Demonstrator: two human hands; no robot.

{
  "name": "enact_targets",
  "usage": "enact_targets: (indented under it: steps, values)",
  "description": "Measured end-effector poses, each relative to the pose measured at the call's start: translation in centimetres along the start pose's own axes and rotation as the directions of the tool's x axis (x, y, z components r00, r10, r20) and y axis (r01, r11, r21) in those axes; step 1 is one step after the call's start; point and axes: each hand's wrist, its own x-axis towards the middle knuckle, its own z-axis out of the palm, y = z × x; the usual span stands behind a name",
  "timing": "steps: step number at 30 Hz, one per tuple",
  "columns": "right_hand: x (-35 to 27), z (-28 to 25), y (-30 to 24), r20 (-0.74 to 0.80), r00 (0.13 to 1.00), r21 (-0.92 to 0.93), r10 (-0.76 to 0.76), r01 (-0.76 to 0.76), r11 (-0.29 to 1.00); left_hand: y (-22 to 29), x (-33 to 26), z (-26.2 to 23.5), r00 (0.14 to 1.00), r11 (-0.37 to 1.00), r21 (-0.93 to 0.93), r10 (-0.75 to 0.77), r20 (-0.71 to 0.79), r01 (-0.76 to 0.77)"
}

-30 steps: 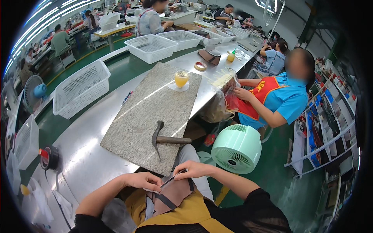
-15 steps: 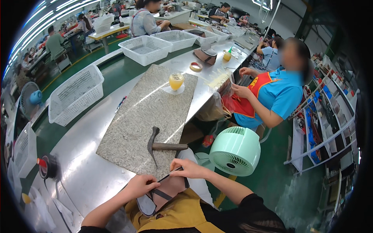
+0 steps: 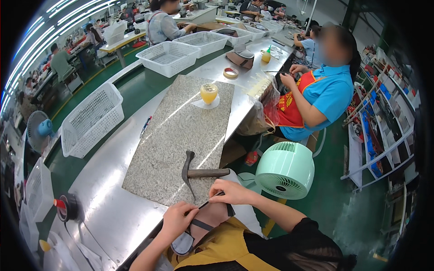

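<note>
Here, pinching the pink piece (image 3: 211,218) by its edge with left hand (image 3: 179,218) at ten o'clock, right hand (image 3: 231,192) at one; curling both inward.

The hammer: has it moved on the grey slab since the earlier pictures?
No: the hammer keeps its place on the grey slab, near the lower end.

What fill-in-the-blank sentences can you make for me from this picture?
The hammer has its handle pointing toward the picture's ____ side.
Counting left hand and right hand, ____ hands hold the pinkish piece.
The small container on the stone slab looks ____ in colour.
The fan nearest the right hand is pale ____.

Missing words: right; two; yellow; green.
</note>
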Motion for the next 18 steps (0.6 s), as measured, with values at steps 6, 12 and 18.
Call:
enact_targets:
  steps: [6, 12, 18]
  values:
    - [0.8, 0.0, -1.4, 0.0, 0.997, -0.097, 0.075, -0.075, 0.993, -0.3, -0.1, 0.6, 0.996, 0.998, 0.035, 0.05, -0.077, -0.047]
    - [0.3, 1.7, -0.6, -0.193, 0.921, -0.596, -0.337, 0.163, 0.786, -0.8, 0.1, 1.1, 0.993, 0.983, 0.153, 0.106, -0.048, -0.097]
    - [3.6, -2.2, -4.0, -0.283, 0.853, -0.627, -0.438, 0.18, 0.758, -1.0, -0.5, 0.8, 0.989, 0.995, 0.032, 0.096, -0.109, -0.093]
